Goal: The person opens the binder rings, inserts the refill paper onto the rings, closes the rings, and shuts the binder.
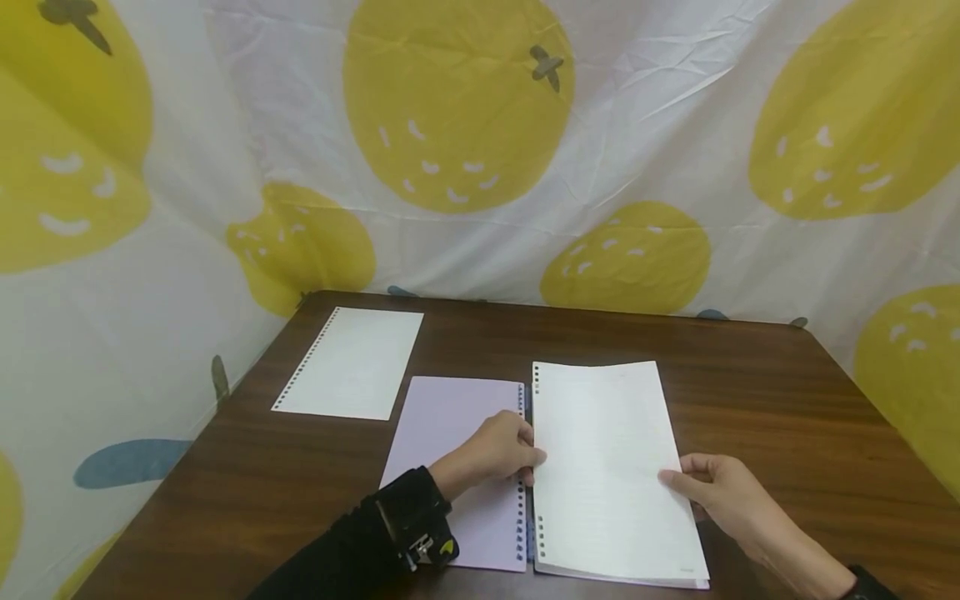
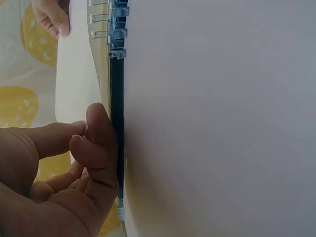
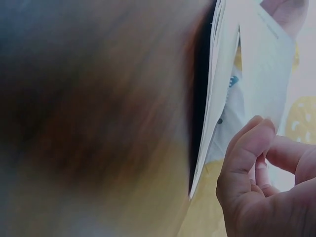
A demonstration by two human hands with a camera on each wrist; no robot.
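An open ring binder lies at the table's near edge, its lilac cover (image 1: 450, 417) (image 2: 217, 123) spread to the left and a stack of punched white sheets on the right. The top sheet (image 1: 607, 450) (image 2: 74, 84) (image 3: 266, 74) is raised a little off the stack. My left hand (image 1: 498, 450) (image 2: 74, 168) sits at the blue rings (image 1: 527, 500) (image 2: 117, 24), thumb and forefinger pinching the sheet's punched edge. My right hand (image 1: 712, 487) (image 3: 252, 182) pinches the sheet's right edge, thumb on top.
One loose punched sheet (image 1: 352, 362) lies flat at the far left of the dark wooden table (image 1: 787, 400) (image 3: 98, 123). A white cloth with yellow fruit print (image 1: 457, 100) hangs close around the table's back and sides.
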